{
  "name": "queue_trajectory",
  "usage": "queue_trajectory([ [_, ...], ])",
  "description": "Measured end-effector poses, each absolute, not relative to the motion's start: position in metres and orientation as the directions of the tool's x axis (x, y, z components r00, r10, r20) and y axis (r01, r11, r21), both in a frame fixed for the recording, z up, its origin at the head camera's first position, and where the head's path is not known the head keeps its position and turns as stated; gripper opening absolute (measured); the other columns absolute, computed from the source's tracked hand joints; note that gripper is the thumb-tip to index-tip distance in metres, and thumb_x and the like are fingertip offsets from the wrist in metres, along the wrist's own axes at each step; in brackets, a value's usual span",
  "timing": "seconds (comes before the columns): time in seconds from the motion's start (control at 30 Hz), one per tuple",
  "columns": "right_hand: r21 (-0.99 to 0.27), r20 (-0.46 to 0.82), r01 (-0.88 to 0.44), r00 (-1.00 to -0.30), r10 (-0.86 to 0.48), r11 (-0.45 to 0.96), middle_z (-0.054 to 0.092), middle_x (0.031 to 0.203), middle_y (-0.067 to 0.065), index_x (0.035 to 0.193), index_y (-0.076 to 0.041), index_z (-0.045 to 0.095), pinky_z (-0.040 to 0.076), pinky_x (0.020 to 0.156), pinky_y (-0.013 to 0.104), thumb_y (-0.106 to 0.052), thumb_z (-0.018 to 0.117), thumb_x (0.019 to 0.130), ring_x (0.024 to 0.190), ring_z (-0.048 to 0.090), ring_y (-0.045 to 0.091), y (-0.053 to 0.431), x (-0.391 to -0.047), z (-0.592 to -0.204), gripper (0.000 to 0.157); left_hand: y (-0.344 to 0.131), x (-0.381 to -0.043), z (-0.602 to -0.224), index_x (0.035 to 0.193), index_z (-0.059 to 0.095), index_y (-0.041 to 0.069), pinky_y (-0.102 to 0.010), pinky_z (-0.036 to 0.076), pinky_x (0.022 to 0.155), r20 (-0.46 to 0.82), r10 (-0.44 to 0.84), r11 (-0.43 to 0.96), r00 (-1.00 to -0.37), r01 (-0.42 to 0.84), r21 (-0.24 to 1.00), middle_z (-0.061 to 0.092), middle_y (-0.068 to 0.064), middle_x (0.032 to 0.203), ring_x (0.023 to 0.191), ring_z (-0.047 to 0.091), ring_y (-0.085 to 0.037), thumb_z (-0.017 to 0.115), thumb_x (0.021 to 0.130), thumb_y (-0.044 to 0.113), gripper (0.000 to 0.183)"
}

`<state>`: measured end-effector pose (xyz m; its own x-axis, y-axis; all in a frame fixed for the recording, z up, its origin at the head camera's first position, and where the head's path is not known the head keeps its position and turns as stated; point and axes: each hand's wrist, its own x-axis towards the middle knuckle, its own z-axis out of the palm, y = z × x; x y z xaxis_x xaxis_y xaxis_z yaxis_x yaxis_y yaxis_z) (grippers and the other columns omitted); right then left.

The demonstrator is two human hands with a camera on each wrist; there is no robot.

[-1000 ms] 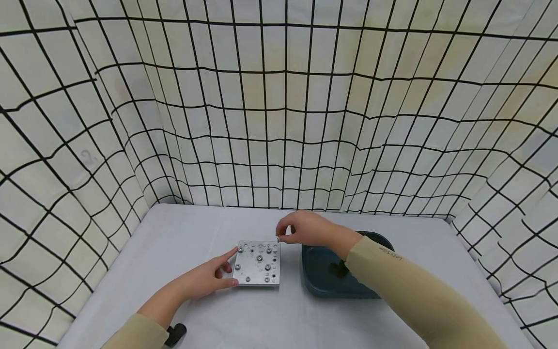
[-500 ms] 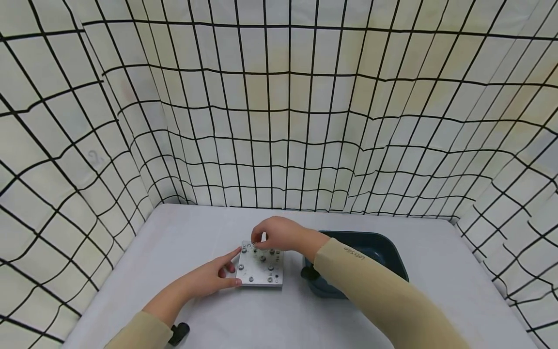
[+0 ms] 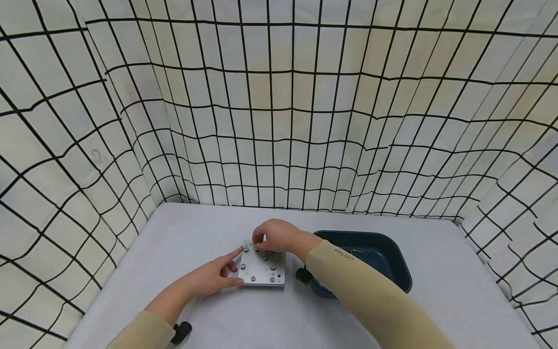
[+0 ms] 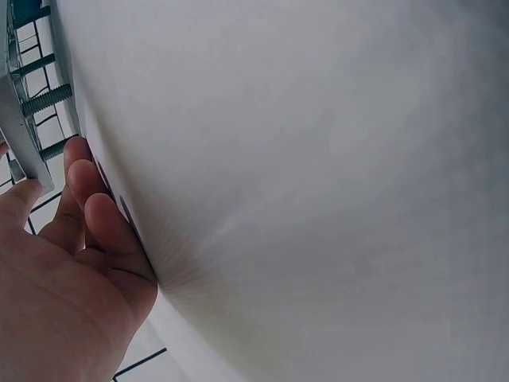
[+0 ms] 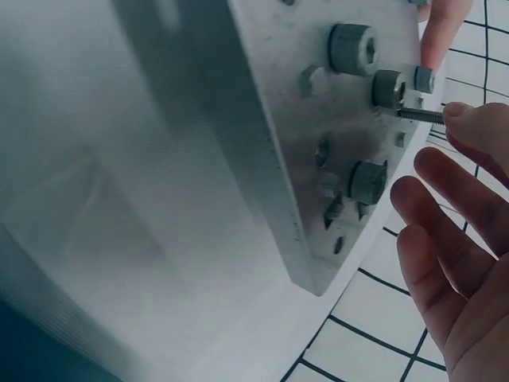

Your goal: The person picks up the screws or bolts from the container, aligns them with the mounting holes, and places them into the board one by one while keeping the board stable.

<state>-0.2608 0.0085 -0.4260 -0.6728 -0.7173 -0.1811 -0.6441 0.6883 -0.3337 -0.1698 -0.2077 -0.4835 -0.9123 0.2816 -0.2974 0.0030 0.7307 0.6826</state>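
Note:
A silvery metal plate [image 3: 261, 275] lies on the white table, with several socket-head bolts standing in its top. In the left wrist view, threaded bolt shanks [image 4: 48, 99] stick out under the plate. My left hand [image 3: 211, 276] holds the plate's left side, index finger at the far corner and thumb at the near one. Over the plate's far part, my right hand [image 3: 276, 235] pinches a small screw [image 5: 421, 116]. Its threaded end points at the plate beside a bolt head [image 5: 389, 88]; the pinched end is hidden by the fingers.
A dark blue tray [image 3: 403, 264] stands right of the plate, partly under the right forearm, with a few small metal pieces [image 3: 355, 251] inside. White walls [image 3: 279, 121] with a black grid enclose the table [image 3: 261, 320] at the back and sides.
My right hand has moved left from beside the plate's far right corner to over its far part, and has almost stopped there. The left hand keeps its hold on the plate.

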Motion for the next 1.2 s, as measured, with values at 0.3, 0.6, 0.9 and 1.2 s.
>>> queue_trajectory([
  [0.3, -0.37, -0.196, -0.625, -0.67, -0.716, 0.687, 0.063, 0.09, -0.016, 0.103, -0.025, 0.074, 0.046, 0.074, 0.022, -0.027, 0.068, 0.096, 0.079, 0.055, 0.004, 0.013, -0.26, -0.43, 0.009, -0.206, -0.17, -0.484, 0.156, 0.033, 0.025, -0.031, 0.04, 0.068, -0.295, 0.278, 0.735, -0.914, 0.004, 0.678, 0.053, 0.003, 0.107, 0.082, 0.048, -0.014, 0.081, 0.08, 0.045, 0.092],
  [0.6, -0.279, -0.201, -0.667, -0.663, -0.721, 0.691, 0.064, 0.091, -0.015, 0.106, -0.025, 0.076, 0.046, 0.079, 0.023, -0.027, 0.068, 0.096, 0.081, 0.055, 0.004, 0.014, -0.257, -0.429, 0.013, -0.205, -0.171, -0.486, 0.156, 0.033, 0.025, -0.031, 0.039, 0.068, -0.288, 0.289, 0.733, -0.913, 0.018, 0.679, 0.052, 0.003, 0.106, 0.082, 0.048, -0.014, 0.08, 0.081, 0.046, 0.092],
  [0.9, -0.27, -0.186, -0.667, -0.672, -0.717, 0.694, 0.065, 0.104, -0.012, 0.117, -0.026, 0.074, 0.047, 0.081, 0.025, -0.031, 0.068, 0.095, 0.089, 0.056, 0.004, 0.027, -0.262, -0.415, 0.023, -0.207, -0.17, -0.487, 0.156, 0.034, 0.025, -0.032, 0.039, 0.068, -0.305, 0.267, 0.739, -0.914, -0.009, 0.674, 0.053, 0.004, 0.105, 0.082, 0.048, -0.015, 0.081, 0.08, 0.045, 0.092],
  [1.2, -0.291, -0.147, -0.662, -0.682, -0.716, 0.691, 0.063, 0.095, -0.013, 0.117, -0.022, 0.075, 0.048, 0.073, 0.026, -0.03, 0.07, 0.094, 0.083, 0.057, 0.005, 0.075, -0.264, -0.401, 0.025, -0.206, -0.171, -0.485, 0.156, 0.034, 0.025, -0.032, 0.04, 0.069, -0.297, 0.263, 0.74, -0.918, -0.006, 0.672, 0.054, 0.003, 0.107, 0.083, 0.048, -0.015, 0.081, 0.079, 0.045, 0.092],
])
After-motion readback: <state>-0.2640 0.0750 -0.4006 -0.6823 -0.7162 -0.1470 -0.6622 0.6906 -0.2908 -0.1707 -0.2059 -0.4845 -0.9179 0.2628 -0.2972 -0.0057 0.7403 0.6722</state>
